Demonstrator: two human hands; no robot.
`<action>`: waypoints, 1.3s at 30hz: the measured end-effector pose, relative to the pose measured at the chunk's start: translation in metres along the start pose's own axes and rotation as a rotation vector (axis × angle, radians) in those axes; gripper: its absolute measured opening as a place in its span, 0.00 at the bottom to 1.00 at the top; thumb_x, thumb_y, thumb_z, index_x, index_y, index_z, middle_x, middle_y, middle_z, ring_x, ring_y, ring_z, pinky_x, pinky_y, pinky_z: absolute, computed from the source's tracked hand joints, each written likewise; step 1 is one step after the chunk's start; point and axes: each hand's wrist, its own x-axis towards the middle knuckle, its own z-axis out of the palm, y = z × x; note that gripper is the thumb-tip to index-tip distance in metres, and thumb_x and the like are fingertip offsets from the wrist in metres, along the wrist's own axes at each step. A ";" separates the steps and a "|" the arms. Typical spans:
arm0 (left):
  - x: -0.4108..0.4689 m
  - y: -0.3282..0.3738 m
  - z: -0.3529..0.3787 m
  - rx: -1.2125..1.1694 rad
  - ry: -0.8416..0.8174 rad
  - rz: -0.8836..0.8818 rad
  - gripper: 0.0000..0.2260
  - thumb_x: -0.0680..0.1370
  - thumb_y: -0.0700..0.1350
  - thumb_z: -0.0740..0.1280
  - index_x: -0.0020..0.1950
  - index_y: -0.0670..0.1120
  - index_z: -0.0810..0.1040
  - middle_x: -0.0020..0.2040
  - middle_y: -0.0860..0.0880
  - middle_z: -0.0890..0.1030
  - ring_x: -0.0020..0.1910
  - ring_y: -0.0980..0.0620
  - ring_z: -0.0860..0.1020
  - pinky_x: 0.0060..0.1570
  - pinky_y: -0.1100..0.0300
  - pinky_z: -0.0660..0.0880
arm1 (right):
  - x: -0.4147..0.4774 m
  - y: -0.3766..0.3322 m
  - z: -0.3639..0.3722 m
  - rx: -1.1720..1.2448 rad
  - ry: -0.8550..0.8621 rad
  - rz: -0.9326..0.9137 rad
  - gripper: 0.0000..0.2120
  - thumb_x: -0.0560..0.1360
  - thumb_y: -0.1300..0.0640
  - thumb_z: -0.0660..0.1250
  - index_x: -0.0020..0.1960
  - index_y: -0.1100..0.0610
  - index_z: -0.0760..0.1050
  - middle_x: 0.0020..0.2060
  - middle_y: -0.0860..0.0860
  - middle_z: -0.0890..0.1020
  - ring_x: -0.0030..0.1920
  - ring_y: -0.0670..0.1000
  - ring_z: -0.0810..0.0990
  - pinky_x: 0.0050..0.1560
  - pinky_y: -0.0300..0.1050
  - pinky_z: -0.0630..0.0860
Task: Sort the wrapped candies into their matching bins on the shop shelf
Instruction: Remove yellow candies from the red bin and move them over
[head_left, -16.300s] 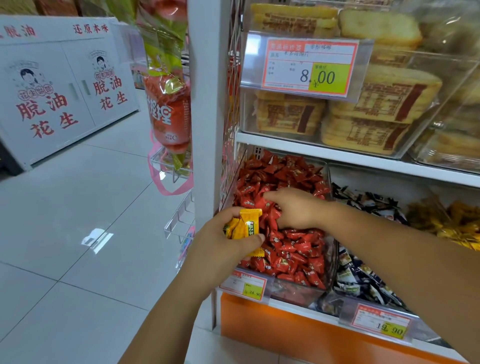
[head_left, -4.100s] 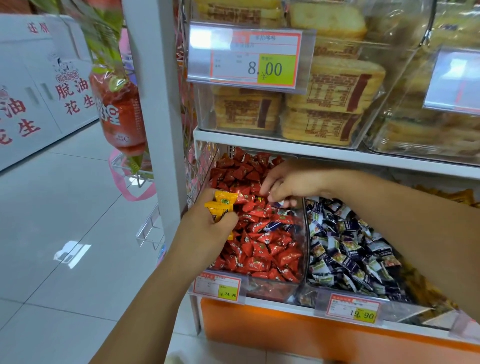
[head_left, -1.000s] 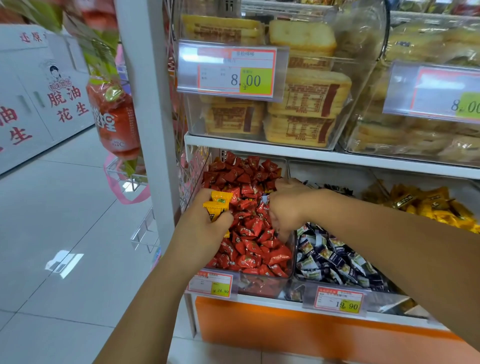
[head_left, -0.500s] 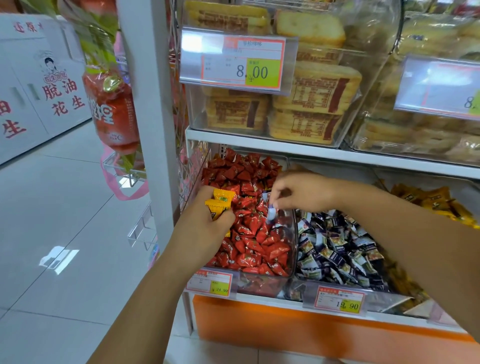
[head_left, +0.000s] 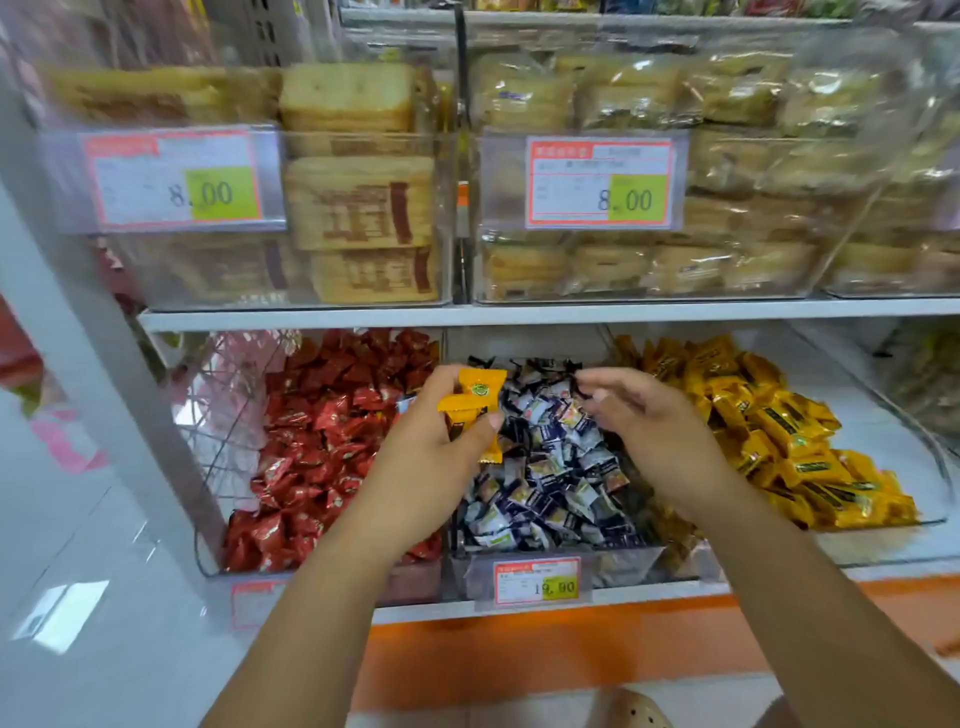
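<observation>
My left hand (head_left: 431, 452) is shut on a few yellow wrapped candies (head_left: 472, 400) and holds them over the seam between the red and the blue-and-white bins. My right hand (head_left: 649, 421) hovers over the blue-and-white candies (head_left: 545, 483) in the middle clear bin (head_left: 628, 561). Its fingers are apart and I see nothing between them. Red candies (head_left: 322, 431) fill the left bin (head_left: 213, 525). Matching yellow candies (head_left: 779, 431) lie in the right bin (head_left: 883, 535).
The shelf above (head_left: 519, 314) carries clear bins of wrapped cakes (head_left: 358, 202) with 8.00 price tags (head_left: 600, 184). A 19.90 tag (head_left: 535, 582) hangs on the middle bin. A white upright post (head_left: 88, 332) stands at the left, and an orange base panel (head_left: 545, 649) runs below.
Both hands moved right from the red bin to over the blue-and-white bin. The right hand's pinched blue-and-white candy is gone and its fingers have spread. The view swung right.
</observation>
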 end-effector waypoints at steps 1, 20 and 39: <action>0.005 0.004 0.016 0.008 -0.036 -0.020 0.06 0.80 0.49 0.63 0.57 0.56 0.70 0.40 0.57 0.77 0.38 0.52 0.77 0.40 0.57 0.76 | -0.008 0.004 -0.008 0.067 0.015 0.032 0.11 0.81 0.61 0.59 0.58 0.51 0.77 0.53 0.49 0.81 0.49 0.47 0.81 0.46 0.38 0.79; 0.181 0.043 0.288 1.036 -0.432 0.132 0.31 0.76 0.70 0.49 0.77 0.62 0.46 0.79 0.53 0.43 0.77 0.45 0.39 0.68 0.31 0.36 | 0.003 0.121 -0.161 0.044 0.479 0.325 0.19 0.79 0.64 0.55 0.65 0.52 0.75 0.59 0.52 0.80 0.58 0.54 0.78 0.61 0.54 0.74; 0.044 0.028 0.067 0.666 -0.079 0.008 0.22 0.80 0.53 0.60 0.75 0.55 0.63 0.72 0.47 0.66 0.72 0.49 0.62 0.70 0.57 0.60 | -0.009 0.061 -0.120 -0.197 0.264 -0.014 0.12 0.79 0.58 0.61 0.56 0.44 0.78 0.43 0.49 0.77 0.32 0.46 0.72 0.32 0.40 0.68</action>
